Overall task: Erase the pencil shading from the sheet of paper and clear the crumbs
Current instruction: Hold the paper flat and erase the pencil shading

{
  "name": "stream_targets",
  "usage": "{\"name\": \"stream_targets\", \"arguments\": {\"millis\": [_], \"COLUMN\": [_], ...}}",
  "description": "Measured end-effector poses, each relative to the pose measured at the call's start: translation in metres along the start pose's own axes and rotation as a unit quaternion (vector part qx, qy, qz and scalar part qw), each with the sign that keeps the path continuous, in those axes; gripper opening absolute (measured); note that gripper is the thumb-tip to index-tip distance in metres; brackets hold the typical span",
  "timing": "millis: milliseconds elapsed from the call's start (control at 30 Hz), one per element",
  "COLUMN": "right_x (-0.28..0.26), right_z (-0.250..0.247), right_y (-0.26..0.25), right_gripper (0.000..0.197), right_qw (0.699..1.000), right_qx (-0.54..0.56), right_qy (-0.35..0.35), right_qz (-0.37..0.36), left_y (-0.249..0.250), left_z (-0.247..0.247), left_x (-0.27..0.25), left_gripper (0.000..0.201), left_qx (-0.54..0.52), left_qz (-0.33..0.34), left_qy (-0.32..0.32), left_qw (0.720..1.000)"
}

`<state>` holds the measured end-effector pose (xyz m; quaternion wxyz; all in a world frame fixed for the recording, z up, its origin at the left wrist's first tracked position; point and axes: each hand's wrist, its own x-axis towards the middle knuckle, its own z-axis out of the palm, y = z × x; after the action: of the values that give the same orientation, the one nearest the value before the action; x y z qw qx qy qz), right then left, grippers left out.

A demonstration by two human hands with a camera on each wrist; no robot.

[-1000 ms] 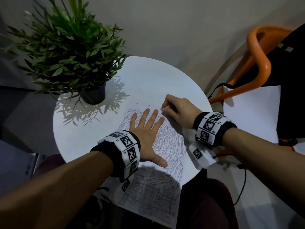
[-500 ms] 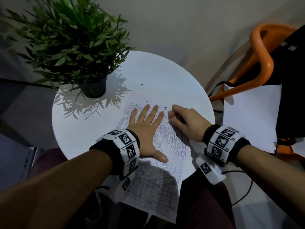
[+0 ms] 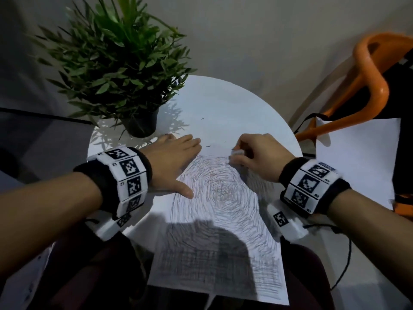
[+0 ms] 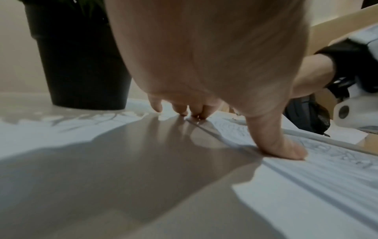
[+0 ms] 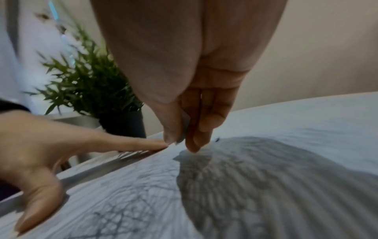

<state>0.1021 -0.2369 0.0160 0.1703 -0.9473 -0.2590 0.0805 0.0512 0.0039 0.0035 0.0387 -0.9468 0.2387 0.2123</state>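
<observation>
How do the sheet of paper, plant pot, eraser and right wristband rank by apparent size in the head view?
1. sheet of paper, by far the largest.
2. right wristband, though nearness to the camera inflates it.
3. plant pot, close to the wristband, so their order is unsure.
4. eraser, pinched in the right hand.

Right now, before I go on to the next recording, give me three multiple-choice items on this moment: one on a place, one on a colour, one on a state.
1. Where does the potted plant stand on the table?
A. far left
B. near right
C. centre

2. What colour is the chair at right?
A. blue
B. orange
C. green

3. What is the right hand doing?
A. lying flat
B. pinching an eraser
C. gripping the pot

Answers: 1 A, the pot sits beyond the left hand. 2 B, its frame is orange. 3 B, the white eraser shows between thumb and fingers over the paper.
</observation>
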Motion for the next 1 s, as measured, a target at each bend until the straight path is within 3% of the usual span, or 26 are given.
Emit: {"name": "stream_targets", "arguments": {"millis": [133,367,467,600,767,1000], "right_x": [0.023,0.031,0.030,0.018,0.042,0.029], "right_z": [0.014,0.013,0.015,0.018,0.010,0.030], "right_y": [-0.034,-0.051,-0.062,-0.066,-0.069,-0.058], "right_gripper": [0.017,0.028,0.022,0.011,0.027,0.027], "right_qw": [0.996,0.972,0.962,0.935,0.946,0.953], "right_qx": [-0.062,-0.223,-0.253,-0.262,-0.279,-0.264], "right_qy": [-0.022,-0.076,-0.087,-0.154,-0.070,-0.076], "right_qz": [-0.058,0.016,-0.055,-0.184,-0.149,-0.131], "left_y": [-0.006,-0.012,-0.011,-0.010,-0.014,-0.010], "left_z": [0.016,0.025,0.029,0.032,0.035,0.039], "left_x": [0.004,0.008,0.008,0.009,0.012,0.010], "left_gripper": [0.129,0.139,0.138,0.138,0.138,0.138], "left_qx": [-0.057,-0.058,-0.072,-0.082,-0.091,-0.147], "left_qz": [0.014,0.020,0.017,0.017,0.034,0.017], "left_qy": [-0.013,0.003,0.020,0.041,0.081,0.080], "left_qw": [0.998,0.998,0.997,0.996,0.992,0.986]}}
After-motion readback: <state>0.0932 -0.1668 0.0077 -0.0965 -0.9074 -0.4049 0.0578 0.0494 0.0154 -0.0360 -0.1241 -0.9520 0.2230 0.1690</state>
